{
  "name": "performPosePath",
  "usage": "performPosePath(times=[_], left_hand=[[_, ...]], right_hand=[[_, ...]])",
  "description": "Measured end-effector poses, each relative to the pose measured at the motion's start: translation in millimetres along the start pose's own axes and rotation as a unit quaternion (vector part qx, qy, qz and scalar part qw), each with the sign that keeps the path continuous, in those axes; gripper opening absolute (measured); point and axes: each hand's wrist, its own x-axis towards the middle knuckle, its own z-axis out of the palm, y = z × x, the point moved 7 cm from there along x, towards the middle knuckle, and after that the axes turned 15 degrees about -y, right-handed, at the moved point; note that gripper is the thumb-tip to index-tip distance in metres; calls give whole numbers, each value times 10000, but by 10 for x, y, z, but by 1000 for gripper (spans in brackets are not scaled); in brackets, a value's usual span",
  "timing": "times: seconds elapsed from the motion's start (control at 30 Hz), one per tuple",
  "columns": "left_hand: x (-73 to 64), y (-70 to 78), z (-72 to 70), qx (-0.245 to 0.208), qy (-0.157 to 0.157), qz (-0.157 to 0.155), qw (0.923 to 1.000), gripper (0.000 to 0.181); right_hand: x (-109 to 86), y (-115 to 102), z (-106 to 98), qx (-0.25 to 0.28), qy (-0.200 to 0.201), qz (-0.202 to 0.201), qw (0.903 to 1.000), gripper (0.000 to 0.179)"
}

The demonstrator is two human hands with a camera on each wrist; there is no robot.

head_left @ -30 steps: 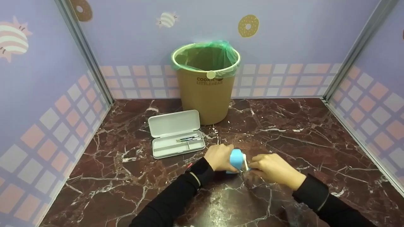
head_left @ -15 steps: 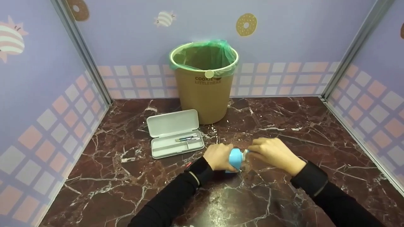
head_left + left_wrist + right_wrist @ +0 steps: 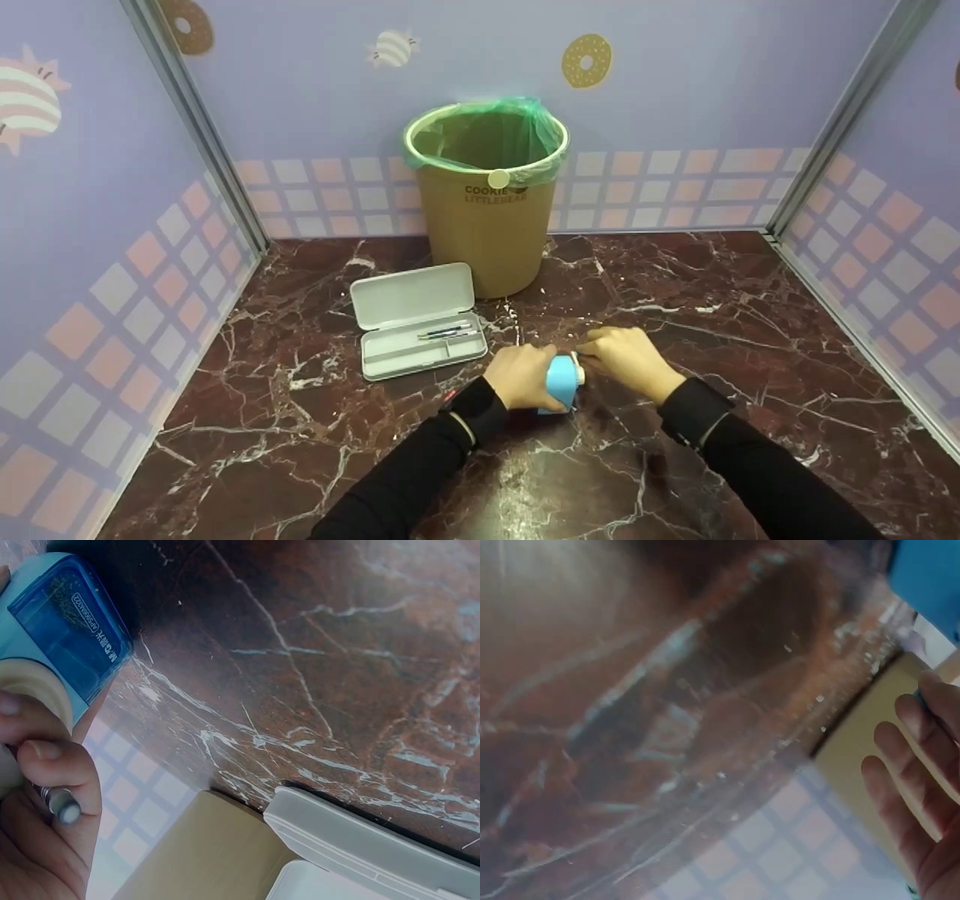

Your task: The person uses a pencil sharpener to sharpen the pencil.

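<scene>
A light-blue pencil sharpener [image 3: 562, 381] sits on the marble-patterned tabletop between the hands. My left hand [image 3: 523, 377] grips it from the left. In the left wrist view, the sharpener [image 3: 82, 622] shows a see-through blue shavings bin and a cream front. A pencil [image 3: 61, 804] pokes out between the curled fingers of that left hand [image 3: 56, 772], its metal-banded end visible and its other end hidden. My right hand [image 3: 624, 358] pinches the crank handle [image 3: 576, 358] on the sharpener's right side. In the right wrist view, the right hand's [image 3: 930, 765] other fingers are loosely extended.
An open white pencil case [image 3: 424, 352] lies to the left, with pencils [image 3: 445, 331] in it. Behind it stands a tan trash bin [image 3: 487, 232] with a green liner. Patterned walls [image 3: 675, 112] enclose the tabletop at the back and both sides.
My right hand has gone round with the crank handle, from low beside the sharpener to its upper, far side. My left hand and the sharpener have stayed in place.
</scene>
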Motion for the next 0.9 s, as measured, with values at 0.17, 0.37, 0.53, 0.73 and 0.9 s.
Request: performPosePath(times=[0.17,0.37,0.53,0.73,0.9], left_hand=[[7,-7,13,-66,-99,-48,9999,70],[13,4,16,-100,-126,-30,9999,71],[3,3,5,-110,-53,-43,9999,70],[7,1,9,-136,-116,-68,9998,70],[-9,15,-7,-128,-48,-83,9999,69]], right_hand=[[-32,-41,136,103,-244,61,9996,13],[-106,-100,215,191,-408,-19,9990,9],[-182,-155,234,387,-481,-160,9980,18],[-280,-226,220,589,-467,-412,9963,12],[-351,-254,193,675,-516,-602,9946,6]])
